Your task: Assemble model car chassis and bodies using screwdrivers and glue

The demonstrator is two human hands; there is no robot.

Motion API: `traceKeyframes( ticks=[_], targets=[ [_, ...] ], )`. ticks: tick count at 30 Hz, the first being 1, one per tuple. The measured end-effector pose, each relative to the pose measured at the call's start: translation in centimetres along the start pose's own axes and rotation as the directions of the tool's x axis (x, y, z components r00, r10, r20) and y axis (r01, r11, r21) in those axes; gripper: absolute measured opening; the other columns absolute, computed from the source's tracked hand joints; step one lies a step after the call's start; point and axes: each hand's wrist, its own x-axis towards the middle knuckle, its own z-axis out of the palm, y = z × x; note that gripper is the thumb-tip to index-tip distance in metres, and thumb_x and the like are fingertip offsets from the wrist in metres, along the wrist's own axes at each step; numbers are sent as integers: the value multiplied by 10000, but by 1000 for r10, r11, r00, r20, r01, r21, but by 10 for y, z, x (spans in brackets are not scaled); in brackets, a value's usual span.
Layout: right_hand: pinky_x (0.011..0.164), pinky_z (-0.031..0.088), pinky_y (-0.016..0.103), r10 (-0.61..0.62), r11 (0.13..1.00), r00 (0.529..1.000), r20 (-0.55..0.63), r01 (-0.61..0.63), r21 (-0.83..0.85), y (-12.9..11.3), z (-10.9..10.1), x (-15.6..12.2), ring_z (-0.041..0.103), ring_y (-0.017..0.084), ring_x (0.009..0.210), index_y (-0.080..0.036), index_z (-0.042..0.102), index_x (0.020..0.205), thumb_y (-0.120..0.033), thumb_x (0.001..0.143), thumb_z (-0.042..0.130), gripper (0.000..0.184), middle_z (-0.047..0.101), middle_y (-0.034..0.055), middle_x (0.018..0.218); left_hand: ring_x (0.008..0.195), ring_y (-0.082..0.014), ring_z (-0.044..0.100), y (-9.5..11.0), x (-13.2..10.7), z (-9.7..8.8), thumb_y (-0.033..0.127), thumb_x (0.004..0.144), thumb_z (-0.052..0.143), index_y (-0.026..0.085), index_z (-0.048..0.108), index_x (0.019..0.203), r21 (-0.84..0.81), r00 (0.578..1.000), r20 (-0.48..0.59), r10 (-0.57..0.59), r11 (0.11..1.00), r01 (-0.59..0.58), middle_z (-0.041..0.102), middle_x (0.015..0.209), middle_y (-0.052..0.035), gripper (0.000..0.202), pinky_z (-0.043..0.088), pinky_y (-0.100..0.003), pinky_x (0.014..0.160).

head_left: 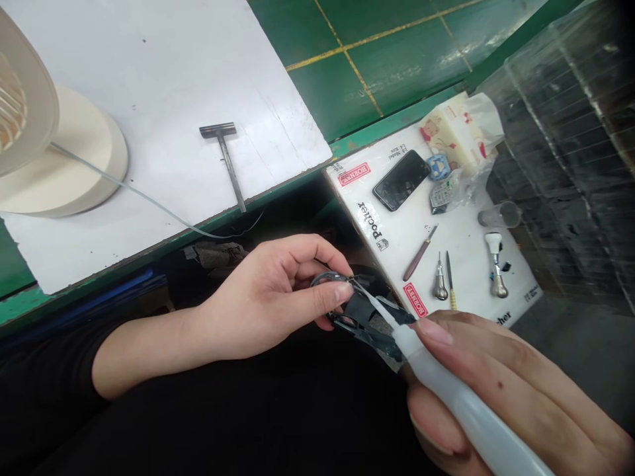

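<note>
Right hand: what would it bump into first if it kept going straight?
Its white-handled tool would probably meet the dark piece in the left hand first, though depth is unclear.

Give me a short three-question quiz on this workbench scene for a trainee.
1. What does the right hand grip?
2. True or false: the black smartphone lies on the printed white board.
3. Where does the T-handled metal tool lie? A: on the plain white board near the fan base; B: in the left hand; C: on the tissue pack.

Key: 1. A white-handled pointed tool. 2. True. 3. A.
</note>
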Motion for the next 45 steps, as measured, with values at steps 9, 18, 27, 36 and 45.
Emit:
traceKeyframes(
  ticks=[9,18,27,36,45],
  targets=[
    [1011,724,488,11,999,1000,4,-11,-49,1,-2,-4,819,278,1063,-401,747,1625,-271,1052,851,597,856,-12,1174,779,-202,834,0,0,0,378,986,963,188,796,1079,5,1000,3,7,1000,-7,864,863,-54,270,713,-266,724],
    [1018,727,493,45,997,999,1,-45,-70,-6,0,-8,816,288,1089,-422,750,1619,-315,1020,912,629,854,-3,1200,774,-198,830,1,1,0,393,974,979,184,795,1082,1,1000,10,7,1000,-7,863,862,-55,298,710,-261,721],
    [996,742,409,-418,844,750,513,530,-86,45,-53,25,877,299,1136,-73,434,1839,-154,1085,719,810,910,117,1208,784,-180,836,2,0,0,287,1038,892,189,786,1097,31,1000,15,1,1000,-1,872,881,-47,155,718,-250,734],
    [1103,660,507,55,992,998,34,-51,-117,-7,-3,-8,812,290,1148,-450,679,1691,-321,1165,711,542,845,36,1211,799,-204,856,0,0,0,284,1045,874,199,790,1089,37,1000,13,19,999,-20,883,889,-60,128,729,-271,735],
    [1102,690,464,82,989,996,24,-78,-126,-3,-8,-11,781,317,1208,-464,705,1663,-353,1045,889,655,850,-11,1258,800,-194,856,-1,1,0,272,1049,865,197,785,1091,32,1000,16,25,999,-25,886,889,-61,117,726,-254,736]
  ],
)
